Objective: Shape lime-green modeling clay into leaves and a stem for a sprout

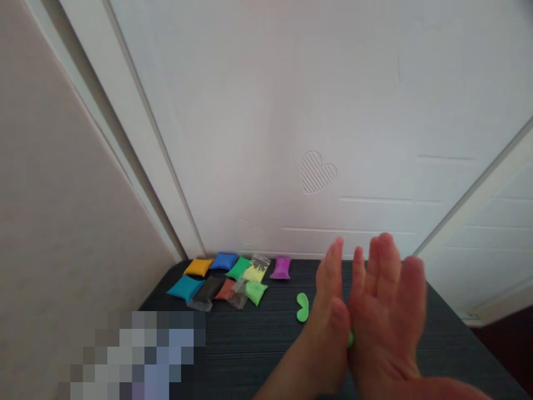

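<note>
Upright and nearly palm to palm, my left hand [327, 316] and my right hand [385, 311] press a small piece of light green modelling clay [351, 338] between the lower parts of their palms. Only a sliver of that clay shows. The fingers of both hands are stretched upward, with a gap between the two hands at the top. On the dark table, just left of my left hand, lies a curved, comma-like light green clay piece [305, 304].
Several coloured clay packets lie at the table's back left, among them a teal packet [185, 288], a blue packet [224, 261] and a light green packet [255, 291]. A purple packet [281, 268] sits apart. A white panel [266, 139] stands behind the dark table [245, 350].
</note>
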The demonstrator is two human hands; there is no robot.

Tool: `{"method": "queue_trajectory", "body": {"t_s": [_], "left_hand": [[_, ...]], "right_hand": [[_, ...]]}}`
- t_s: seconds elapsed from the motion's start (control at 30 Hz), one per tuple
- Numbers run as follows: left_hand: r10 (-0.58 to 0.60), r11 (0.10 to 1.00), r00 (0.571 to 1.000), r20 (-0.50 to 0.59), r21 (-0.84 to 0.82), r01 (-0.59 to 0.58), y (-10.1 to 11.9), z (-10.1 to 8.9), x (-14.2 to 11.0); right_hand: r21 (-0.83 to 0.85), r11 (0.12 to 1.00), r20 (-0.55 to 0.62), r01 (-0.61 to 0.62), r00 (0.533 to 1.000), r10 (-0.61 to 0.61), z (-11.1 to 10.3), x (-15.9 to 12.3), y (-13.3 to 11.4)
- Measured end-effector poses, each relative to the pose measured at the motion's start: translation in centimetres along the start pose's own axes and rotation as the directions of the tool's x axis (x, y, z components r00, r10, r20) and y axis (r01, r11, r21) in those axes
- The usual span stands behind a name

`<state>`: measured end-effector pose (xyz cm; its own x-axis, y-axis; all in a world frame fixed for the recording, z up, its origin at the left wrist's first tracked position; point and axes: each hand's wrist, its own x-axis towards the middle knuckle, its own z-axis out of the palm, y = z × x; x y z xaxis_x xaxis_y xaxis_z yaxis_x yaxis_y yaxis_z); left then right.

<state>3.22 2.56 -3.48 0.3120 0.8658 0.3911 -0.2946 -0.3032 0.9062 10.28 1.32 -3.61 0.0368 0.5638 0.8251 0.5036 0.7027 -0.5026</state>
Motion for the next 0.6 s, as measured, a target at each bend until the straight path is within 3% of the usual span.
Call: {"method": "queue_trajectory", "body": {"t_s": [0.1,0.2,0.3,0.47,0.6], "left_hand": [[0.045,0.999,0.996,0.080,-0.025,-0.043,-0.9,1.3,-0.3],[0.002,0.985,0.999,0.032,-0.171,0.004,-1.3,1.5,-0.2],[-0.030,0.963,0.997,-0.071,-0.270,0.010,-1.2,0.9,0.3],[-0.042,0.974,0.992,-0.120,-0.227,0.014,-1.7,1.0,0.7],[-0.078,0.965,0.995,-0.070,-0.255,0.057,-1.6,1.8,0.4]], "right_hand": [[0.199,0.975,-0.116,-0.096,0.986,0.121,-0.5,1.2,1.6],[0.313,0.930,-0.030,-0.195,0.976,0.214,0.2,1.3,2.6],[0.397,0.897,0.026,-0.196,0.979,0.202,1.1,0.8,1.7],[0.421,0.900,-0.072,-0.112,0.985,0.156,0.4,1.4,0.1],[0.296,0.947,-0.120,-0.122,0.979,0.163,-0.1,1.8,2.4]]}}
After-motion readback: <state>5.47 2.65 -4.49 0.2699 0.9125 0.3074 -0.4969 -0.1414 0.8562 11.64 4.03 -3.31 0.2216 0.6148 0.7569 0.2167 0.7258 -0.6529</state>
